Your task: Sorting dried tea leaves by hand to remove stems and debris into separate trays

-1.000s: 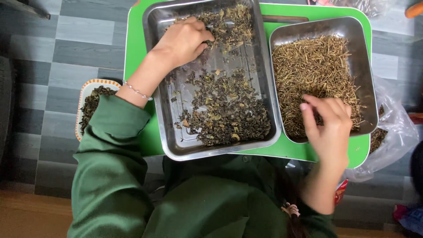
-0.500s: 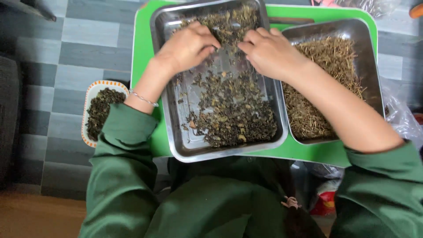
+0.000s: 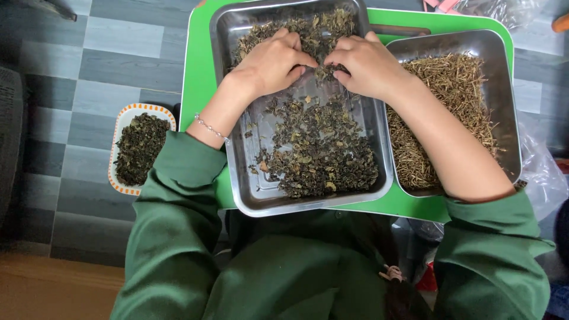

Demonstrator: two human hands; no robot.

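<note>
A large steel tray (image 3: 253,189) on a green table (image 3: 198,65) holds dried dark leaves (image 3: 320,151), heaped at the near end and at the far end. My left hand (image 3: 275,59) and my right hand (image 3: 361,62) rest side by side in the far heap, fingers curled down into the leaves and pinching at them. To the right stands a second steel tray (image 3: 504,89) filled with thin dry stems (image 3: 450,89); my right forearm crosses its left rim. A beaded bracelet (image 3: 211,128) sits on my left wrist.
A small orange-rimmed dish (image 3: 121,121) of dried leaves lies on the grey tiled floor at the left. A clear plastic bag (image 3: 542,172) sits right of the table. A dark handle (image 3: 403,28) lies on the table behind the trays. My green sleeves fill the foreground.
My right hand left the stem tray and crossed into the leaf tray, joining the left hand at the far heap. Both hands have since drawn closer together.
</note>
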